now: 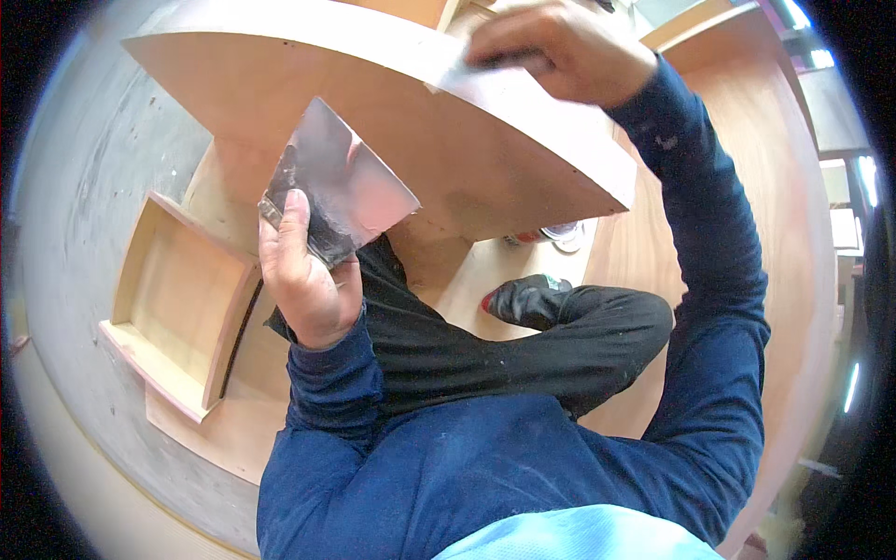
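My left hand (313, 289) grips a flat, square-cornered metal plate (373, 191) by its lower edge, thumb on top. Dark smears and a pinkish sheen cover parts of the plate. Farther up and to the right, my right hand (569, 56) is closed on a scraper (511, 60), its dark part showing below the fingers. Motion blurs the scraper's pale blade, which lies at the whitish edge strip (373, 51) of a curved wooden panel (401, 121). Whether the blade touches the strip cannot be told.
At the left stands a shallow open wooden tray or drawer (149, 359) beside a grey surface (93, 215). A large wooden board (747, 187) runs down the right. Below the curved panel are round containers (565, 233), near my dark shoe (527, 301) and bent leg.
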The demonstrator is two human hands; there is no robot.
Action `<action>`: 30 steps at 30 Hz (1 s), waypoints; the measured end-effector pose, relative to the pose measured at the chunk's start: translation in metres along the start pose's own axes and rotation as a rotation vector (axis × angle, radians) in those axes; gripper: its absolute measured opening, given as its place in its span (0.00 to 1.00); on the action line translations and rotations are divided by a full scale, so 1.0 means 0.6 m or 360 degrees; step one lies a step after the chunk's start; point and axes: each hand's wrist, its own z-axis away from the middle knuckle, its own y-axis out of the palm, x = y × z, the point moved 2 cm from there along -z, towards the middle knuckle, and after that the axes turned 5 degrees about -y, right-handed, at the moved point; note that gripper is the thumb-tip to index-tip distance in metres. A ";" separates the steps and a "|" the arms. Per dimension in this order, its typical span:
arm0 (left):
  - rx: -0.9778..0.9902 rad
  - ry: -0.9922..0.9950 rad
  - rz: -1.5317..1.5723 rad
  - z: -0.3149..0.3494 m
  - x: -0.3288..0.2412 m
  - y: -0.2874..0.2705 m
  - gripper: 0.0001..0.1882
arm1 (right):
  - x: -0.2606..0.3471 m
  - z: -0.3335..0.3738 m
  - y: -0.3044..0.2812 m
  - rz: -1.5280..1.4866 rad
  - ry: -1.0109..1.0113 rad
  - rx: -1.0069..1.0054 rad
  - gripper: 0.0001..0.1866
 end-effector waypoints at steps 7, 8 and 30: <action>-0.0148 -0.0105 -0.0019 0.001 0.006 -0.001 0.20 | -0.072 -0.099 0.009 -0.0131 -0.0018 0.0016 0.21; -0.0148 -0.0103 -0.0023 0.000 0.006 -0.001 0.20 | -0.075 -0.102 0.017 0.0024 0.0089 0.0142 0.22; 0.0016 -0.0109 -0.0143 -0.002 -0.017 -0.005 0.30 | 0.104 0.225 -0.049 0.0057 0.0604 0.0394 0.24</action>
